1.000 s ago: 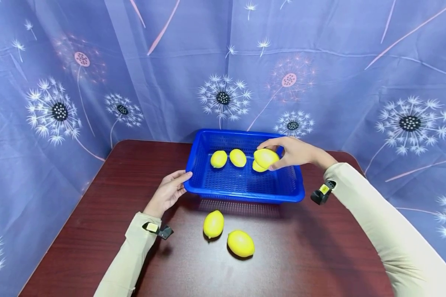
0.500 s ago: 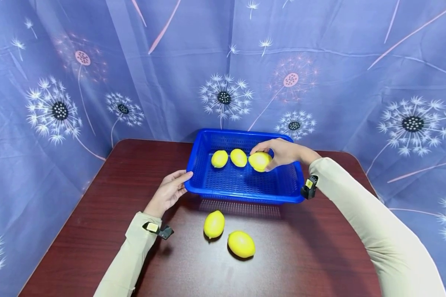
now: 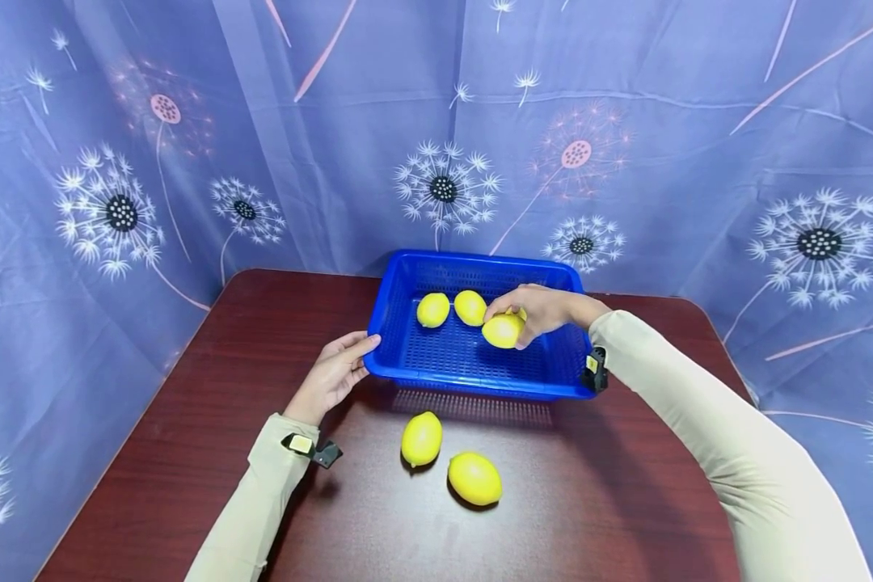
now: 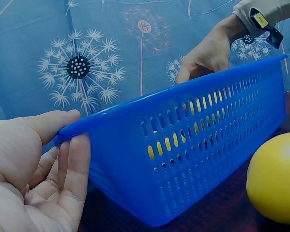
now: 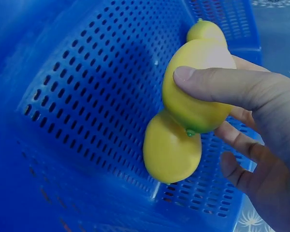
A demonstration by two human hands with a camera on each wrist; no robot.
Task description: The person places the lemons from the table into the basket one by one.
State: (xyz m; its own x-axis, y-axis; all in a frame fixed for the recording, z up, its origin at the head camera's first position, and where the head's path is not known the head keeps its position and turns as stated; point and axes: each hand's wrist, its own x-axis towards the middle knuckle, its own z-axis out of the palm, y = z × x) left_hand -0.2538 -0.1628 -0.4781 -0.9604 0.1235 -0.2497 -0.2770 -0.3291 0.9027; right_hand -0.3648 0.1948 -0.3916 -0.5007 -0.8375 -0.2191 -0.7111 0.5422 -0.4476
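Observation:
My left hand (image 3: pixel 330 374) grips the rim of a blue plastic basket (image 3: pixel 473 383) at its near left corner, thumb on top and fingers below, as the left wrist view shows. Inside the basket, my right hand (image 3: pixel 546 309) holds a yellow lemon (image 3: pixel 503 331) between thumb and fingers. Two other lemons, a left one (image 3: pixel 432 309) and a middle one (image 3: pixel 470 308), lie on the basket floor. Another lemon (image 5: pixel 171 149) sits partly behind the held one in the right wrist view; the hand mostly hides it from the head camera.
Two lemons lie on the dark wooden table (image 3: pixel 582 501) in front of the basket: one (image 3: pixel 421 440) nearer the basket, the other (image 3: pixel 475 478) closer to me. A blue dandelion-print curtain (image 3: pixel 335 162) hangs behind the table.
My right hand has carried the held lemon left and toward the front of the basket, lower inside it. The left hand keeps its grip on the rim.

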